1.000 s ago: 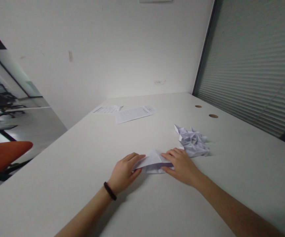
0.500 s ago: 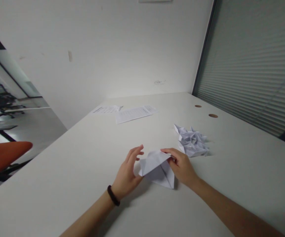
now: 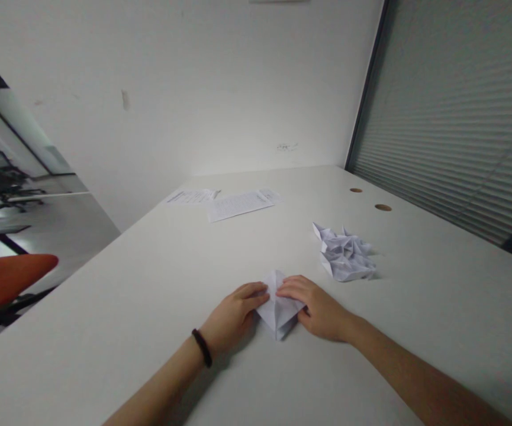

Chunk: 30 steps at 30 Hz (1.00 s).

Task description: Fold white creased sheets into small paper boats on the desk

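A small folded sheet of white paper point(image 3: 276, 313) lies low over the table between my hands, diamond-shaped with a crease down its middle. My left hand point(image 3: 234, 312), a dark band at its wrist, grips the paper's left corner between thumb and fingers. On the other side, my right hand point(image 3: 320, 307) is closed on the right corner, its fingers lying over the upper face and the thumb low at the edge. Beyond the right hand sits a cluster of folded white paper pieces point(image 3: 347, 255). The underside of the held paper is hidden.
Printed sheets point(image 3: 242, 206) lie toward the back of the white table point(image 3: 158, 284), with more papers point(image 3: 191, 196) at the back left. Two round holes point(image 3: 383, 207) pierce the tabletop near the blinds point(image 3: 455, 136). An orange chair point(image 3: 13, 275) stands off the left edge.
The folded paper has turned so one point faces me and its crease runs lengthwise. My left hand, spread before, has closed on its left corner; my right hand has shifted its hold.
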Each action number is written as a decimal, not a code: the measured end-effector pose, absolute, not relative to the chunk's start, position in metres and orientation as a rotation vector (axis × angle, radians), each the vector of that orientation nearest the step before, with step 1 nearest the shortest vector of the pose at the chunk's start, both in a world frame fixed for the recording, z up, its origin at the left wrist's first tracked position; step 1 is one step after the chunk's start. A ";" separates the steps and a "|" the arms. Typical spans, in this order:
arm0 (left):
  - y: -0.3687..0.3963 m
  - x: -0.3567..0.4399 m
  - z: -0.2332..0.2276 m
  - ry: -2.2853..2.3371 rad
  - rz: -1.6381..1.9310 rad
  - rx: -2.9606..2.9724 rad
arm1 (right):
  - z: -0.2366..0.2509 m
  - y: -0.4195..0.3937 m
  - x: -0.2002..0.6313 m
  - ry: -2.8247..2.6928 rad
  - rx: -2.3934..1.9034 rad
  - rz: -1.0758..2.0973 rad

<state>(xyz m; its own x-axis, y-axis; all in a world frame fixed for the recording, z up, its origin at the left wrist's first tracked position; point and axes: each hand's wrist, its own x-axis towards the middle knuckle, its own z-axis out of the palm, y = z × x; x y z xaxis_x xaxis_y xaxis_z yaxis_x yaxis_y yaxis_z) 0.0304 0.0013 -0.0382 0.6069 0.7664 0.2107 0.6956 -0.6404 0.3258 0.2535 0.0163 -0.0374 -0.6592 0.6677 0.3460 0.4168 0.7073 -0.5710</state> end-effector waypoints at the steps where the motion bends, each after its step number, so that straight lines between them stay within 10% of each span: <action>1: 0.000 0.031 -0.036 1.188 0.479 2.606 | -0.036 0.016 0.253 -2.400 -0.796 0.619; 30: -0.012 0.043 -0.028 1.185 0.778 2.352 | -0.043 0.010 0.240 -2.202 -1.141 0.590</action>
